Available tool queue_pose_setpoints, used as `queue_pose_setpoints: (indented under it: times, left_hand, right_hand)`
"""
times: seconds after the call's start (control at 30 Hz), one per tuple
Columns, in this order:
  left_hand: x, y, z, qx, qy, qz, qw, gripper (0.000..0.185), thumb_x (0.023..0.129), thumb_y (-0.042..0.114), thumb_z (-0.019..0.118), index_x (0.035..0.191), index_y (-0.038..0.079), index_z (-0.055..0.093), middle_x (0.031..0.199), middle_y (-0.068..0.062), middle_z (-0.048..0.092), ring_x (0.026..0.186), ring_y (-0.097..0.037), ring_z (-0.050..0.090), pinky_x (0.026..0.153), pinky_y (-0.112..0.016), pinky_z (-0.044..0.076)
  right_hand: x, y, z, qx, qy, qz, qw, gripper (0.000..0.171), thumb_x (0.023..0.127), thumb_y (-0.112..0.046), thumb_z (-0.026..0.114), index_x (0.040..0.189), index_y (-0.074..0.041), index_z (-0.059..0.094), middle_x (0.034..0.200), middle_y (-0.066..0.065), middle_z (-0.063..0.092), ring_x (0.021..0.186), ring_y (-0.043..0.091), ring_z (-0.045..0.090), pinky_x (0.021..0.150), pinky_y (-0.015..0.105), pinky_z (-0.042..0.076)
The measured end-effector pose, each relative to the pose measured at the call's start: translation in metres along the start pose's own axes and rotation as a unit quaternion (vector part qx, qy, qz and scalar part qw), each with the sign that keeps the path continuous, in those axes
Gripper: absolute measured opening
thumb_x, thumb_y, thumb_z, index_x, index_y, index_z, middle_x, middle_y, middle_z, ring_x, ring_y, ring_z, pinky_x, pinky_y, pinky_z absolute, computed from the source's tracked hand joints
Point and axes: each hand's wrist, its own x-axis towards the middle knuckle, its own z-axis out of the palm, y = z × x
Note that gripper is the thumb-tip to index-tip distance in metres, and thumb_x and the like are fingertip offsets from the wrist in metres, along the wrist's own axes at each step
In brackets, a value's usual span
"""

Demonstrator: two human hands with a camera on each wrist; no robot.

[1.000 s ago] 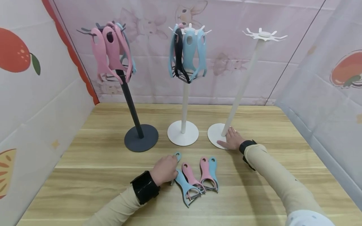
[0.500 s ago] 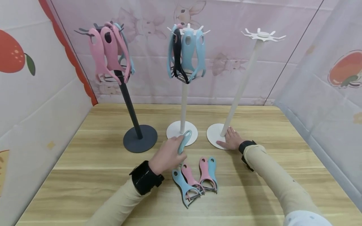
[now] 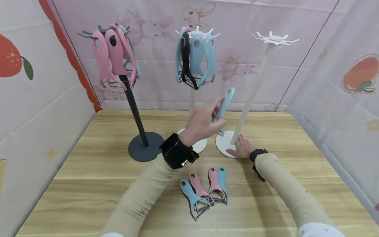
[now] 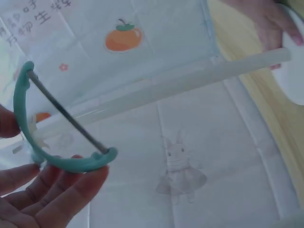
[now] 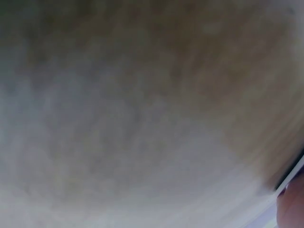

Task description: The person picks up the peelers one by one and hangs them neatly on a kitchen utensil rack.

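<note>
I have my left hand (image 3: 201, 123) raised above the wooden table (image 3: 88, 164), fingers and thumb pinched round a light-blue plastic Y-shaped peeler (image 3: 224, 104). The left wrist view shows the blade end of it, the curved yoke and the steel blade strung across it, resting against my fingertips (image 4: 71, 190).

The handle is what matters — its long axis runs up and to the right, with the hanging hole at the top end, leaning toward the tall white stand with the empty star-shaped hook crown (image 3: 275, 38). That crown sits well above and to the right of the peeler's tip, and the stand's pole runs just beside the peeler in the head view. My left hand is the nearer 1 to the hooks.

My right hand (image 3: 241, 146) lies flat, fingers straight, pressing on the stand's round white base (image 3: 221, 142); its wrist camera gives only blur.

On the table near me lie 4 more peelers (image 3: 207, 192) — 2 pink, 2 blue — touching in a loose row. Behind, the dark grey stand (image 3: 134, 98) carries mostly pink peelers, and the middle white stand (image 3: 193, 98) carries blue ones with 1 black.
</note>
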Motion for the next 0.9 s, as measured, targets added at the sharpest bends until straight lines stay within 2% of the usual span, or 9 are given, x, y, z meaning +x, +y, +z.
queue_pose_setpoints:
  times: [0.17, 0.43, 0.67, 0.77, 0.9]
  left_hand:
    - [0.032, 0.013, -0.004, 0.022, 0.046, 0.039, 0.9980, 0.055, 0.081, 0.006, 0.055, 0.133, -0.002, 0.040, 0.088, -0.010, 0.059, 0.073, -0.016, 0.056, 0.059, -0.020, 0.042]
    - [0.070, 0.023, -0.004, 0.078, 0.080, 0.030, 0.9933, 0.055, 0.084, 0.011, 0.054, 0.135, -0.001, 0.038, 0.109, -0.014, 0.056, 0.087, -0.019, 0.052, 0.072, -0.022, 0.043]
    - [0.086, 0.021, 0.003, 0.109, 0.121, 0.032, 0.9861, 0.054, 0.084, 0.009, 0.055, 0.135, 0.000, 0.039, 0.100, -0.013, 0.056, 0.070, -0.017, 0.052, 0.060, -0.023, 0.042]
    - [0.093, 0.024, 0.005, 0.113, 0.122, 0.033, 0.9855, 0.053, 0.086, 0.011, 0.055, 0.136, 0.001, 0.038, 0.099, -0.013, 0.055, 0.071, -0.016, 0.049, 0.060, -0.023, 0.041]
    - [0.105, 0.032, 0.006, 0.118, 0.088, 0.013, 0.9890, 0.055, 0.088, 0.015, 0.053, 0.139, 0.004, 0.035, 0.101, -0.011, 0.054, 0.080, -0.017, 0.049, 0.067, -0.022, 0.041]
  right_hand:
    - [-0.001, -0.003, -0.001, 0.001, -0.003, 0.005, 1.000, 0.092, 0.089, -0.056, 0.039, 0.136, 0.019, 0.013, 0.142, 0.037, 0.004, 0.131, 0.049, 0.002, 0.103, 0.059, 0.008]
    - [0.002, -0.001, 0.000, 0.000, -0.015, 0.013, 1.000, 0.095, 0.088, -0.059, 0.039, 0.137, 0.017, 0.012, 0.143, 0.035, 0.003, 0.131, 0.048, 0.001, 0.104, 0.058, 0.008]
    - [0.007, 0.000, 0.003, -0.001, -0.005, 0.012, 1.000, 0.092, 0.088, -0.057, 0.041, 0.136, 0.018, 0.017, 0.143, 0.035, 0.007, 0.131, 0.048, 0.004, 0.103, 0.059, 0.010]
    - [0.008, 0.002, 0.005, -0.004, 0.003, 0.010, 1.000, 0.092, 0.088, -0.057, 0.042, 0.135, 0.018, 0.018, 0.142, 0.036, 0.008, 0.131, 0.049, 0.006, 0.102, 0.059, 0.011]
    - [0.005, 0.002, 0.002, -0.007, 0.006, 0.011, 1.000, 0.094, 0.087, -0.059, 0.042, 0.135, 0.018, 0.020, 0.142, 0.036, 0.009, 0.131, 0.049, 0.007, 0.102, 0.059, 0.013]
